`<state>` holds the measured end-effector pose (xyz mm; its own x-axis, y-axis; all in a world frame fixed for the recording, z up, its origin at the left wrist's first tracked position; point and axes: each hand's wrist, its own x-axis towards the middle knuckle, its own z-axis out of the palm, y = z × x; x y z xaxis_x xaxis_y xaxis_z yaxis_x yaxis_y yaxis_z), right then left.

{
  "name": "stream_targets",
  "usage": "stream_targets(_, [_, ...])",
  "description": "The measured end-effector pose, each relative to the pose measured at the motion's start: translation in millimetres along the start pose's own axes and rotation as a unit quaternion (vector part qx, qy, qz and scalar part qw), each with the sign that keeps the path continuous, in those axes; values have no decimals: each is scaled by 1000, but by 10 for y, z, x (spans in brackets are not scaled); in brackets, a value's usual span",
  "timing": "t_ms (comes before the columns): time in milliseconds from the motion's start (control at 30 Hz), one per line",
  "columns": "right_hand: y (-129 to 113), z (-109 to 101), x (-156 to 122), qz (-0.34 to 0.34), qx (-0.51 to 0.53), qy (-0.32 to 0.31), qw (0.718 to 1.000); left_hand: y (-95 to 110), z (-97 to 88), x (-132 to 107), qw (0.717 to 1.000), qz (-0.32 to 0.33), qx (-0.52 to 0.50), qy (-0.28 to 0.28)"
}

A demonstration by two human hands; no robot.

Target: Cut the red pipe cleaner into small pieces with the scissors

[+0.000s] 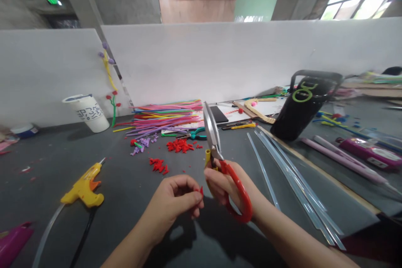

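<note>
My left hand is closed, pinching a small red piece between thumb and fingertips. Beside it, my right hand grips scissors with red handles, their blades pointing up. A yellow piece shows by the right fingers; I cannot tell whether it belongs to something held with the scissors. Farther along the dark table lie a small heap of red pieces, a larger red heap and some purple pieces.
A yellow glue gun lies at left, a white paper cup behind it. Colourful pipe cleaners and teal-handled pliers are at the back. Clear glue sticks and a black bottle stand or lie to the right.
</note>
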<state>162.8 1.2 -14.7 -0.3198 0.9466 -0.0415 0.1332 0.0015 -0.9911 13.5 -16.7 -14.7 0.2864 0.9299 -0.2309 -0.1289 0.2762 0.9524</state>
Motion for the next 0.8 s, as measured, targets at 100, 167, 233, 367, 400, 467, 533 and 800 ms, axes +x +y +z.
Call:
stream_targets(100, [-2,13,-10,14,-2,-21,1000,-1,-8,7,1000,0,7,11])
stream_targets(167, [3,22,-23,33,-1,-44,998,-8,-22,14,1000,-4,12,10])
stream_targets(233, [11,27,-33,40,3,-50,998,-16,-41,23,1000,-10,15,-2])
stream_targets(367, [25,32,-30,31,20,-66,997,-30,-64,40,998,-17,-5,-66])
stream_targets(400, [26,37,-27,31,25,-73,997,-36,-63,41,997,-19,-16,-80])
stream_targets(467, [27,53,-24,30,31,-74,996,-51,-57,39,995,-27,-40,-86])
stream_targets(533, [25,68,-21,22,38,-55,998,-67,-54,30,994,-43,-57,-79])
stream_targets(800, [12,-12,6,-21,80,-47,995,-60,-86,17,993,-71,70,-59])
